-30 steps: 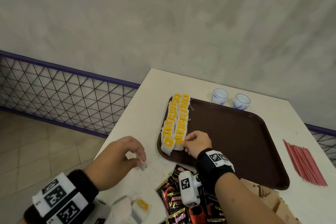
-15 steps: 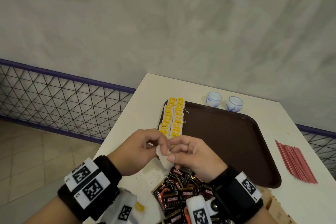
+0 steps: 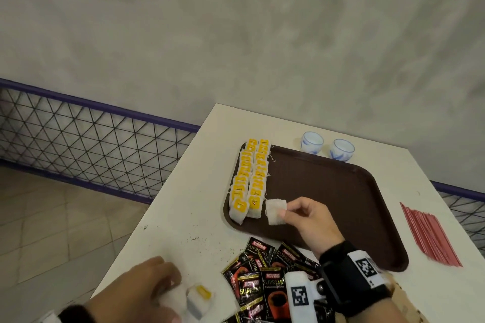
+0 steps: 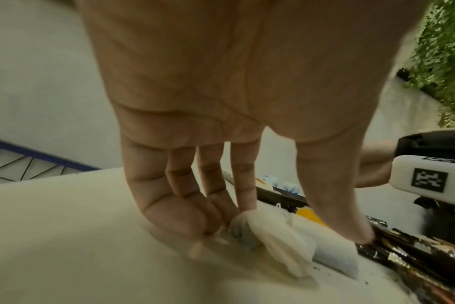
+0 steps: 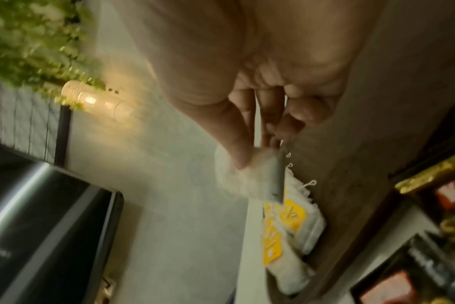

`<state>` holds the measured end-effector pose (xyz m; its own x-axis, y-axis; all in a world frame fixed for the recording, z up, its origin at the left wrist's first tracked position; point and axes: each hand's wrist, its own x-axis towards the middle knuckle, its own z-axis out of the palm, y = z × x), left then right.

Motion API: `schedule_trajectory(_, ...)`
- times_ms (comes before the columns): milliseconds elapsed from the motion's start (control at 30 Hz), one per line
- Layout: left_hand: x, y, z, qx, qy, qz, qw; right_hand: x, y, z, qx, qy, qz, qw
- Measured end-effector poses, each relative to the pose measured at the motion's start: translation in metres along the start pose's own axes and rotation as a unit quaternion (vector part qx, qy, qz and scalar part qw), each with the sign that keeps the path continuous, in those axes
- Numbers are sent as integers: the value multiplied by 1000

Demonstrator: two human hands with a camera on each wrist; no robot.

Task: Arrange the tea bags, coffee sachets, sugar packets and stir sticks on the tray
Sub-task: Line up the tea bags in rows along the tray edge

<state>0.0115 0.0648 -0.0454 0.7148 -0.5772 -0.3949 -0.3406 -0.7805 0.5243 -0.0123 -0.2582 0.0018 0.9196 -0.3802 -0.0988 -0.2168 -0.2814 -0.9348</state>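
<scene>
A brown tray (image 3: pixel 341 191) lies on the white table. Two rows of yellow-tagged tea bags (image 3: pixel 249 181) (image 5: pixel 291 216) run along its left edge. My right hand (image 3: pixel 284 208) (image 5: pixel 252 156) pinches a white tea bag (image 3: pixel 275 211) (image 5: pixel 237 176) just over the tray, beside the near end of the right row. My left hand (image 3: pixel 173 288) (image 4: pixel 301 224) is down at the table's near left. Its fingers and thumb close on a loose tea bag (image 3: pixel 196 299) (image 4: pixel 273 236) there. Black coffee sachets (image 3: pixel 262 278) lie in a heap between my hands. Red stir sticks (image 3: pixel 430 236) lie right of the tray.
Two small blue-and-white cups (image 3: pixel 311 141) (image 3: pixel 342 149) stand behind the tray. A cardboard box (image 3: pixel 404 304) sits at the near right. The table's left edge drops to a tiled floor with a mesh railing (image 3: pixel 91 139). Tea dust speckles the table in front of the tray.
The hands met and the tea bag passed from left to right. My right hand then carried it to the tray, and my left hand dropped back to the loose tea bags.
</scene>
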Motion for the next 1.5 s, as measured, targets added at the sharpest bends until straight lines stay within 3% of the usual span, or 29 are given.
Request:
schedule_trajectory(133, 3, 6, -1, 39, 1, 1, 999, 2, -3, 2, -1, 22, 11, 1000)
schedule_trajectory(233, 5, 7, 1, 42, 23, 3, 999, 1, -7, 2, 110, -6, 39, 993)
schedule_trajectory(333, 7, 8, 1, 37, 52, 3, 998, 1, -10, 3, 243, -21, 61, 968)
schedule_trajectory(500, 10, 8, -4, -68, 79, 3, 995, 7, -9, 4, 291, -27, 101, 951)
schedule_trajectory(667, 16, 24, -19, -325, 55, 21, 944, 12, 2, 9, 202, -57, 120, 970)
schedule_trajectory(833, 30, 48, -27, -450, 86, 15, 889, 25, 22, 22, -36, -21, 62, 997)
schedule_trajectory(967, 37, 66, -31, -509, 94, 3, 855, 33, 23, 38, -70, -19, 77, 994)
schedule_trajectory(1100, 41, 70, -32, -523, 99, 4, 847, 40, 22, 55, -59, -42, 101, 992)
schedule_trajectory(1333, 42, 53, -32, -503, 121, 1, 856, 49, 15, 57, -127, 25, 40, 991)
schedule_trajectory(1500, 42, 47, -31, -502, 121, 5, 856, 47, 12, 43, -207, 2, 45, 977)
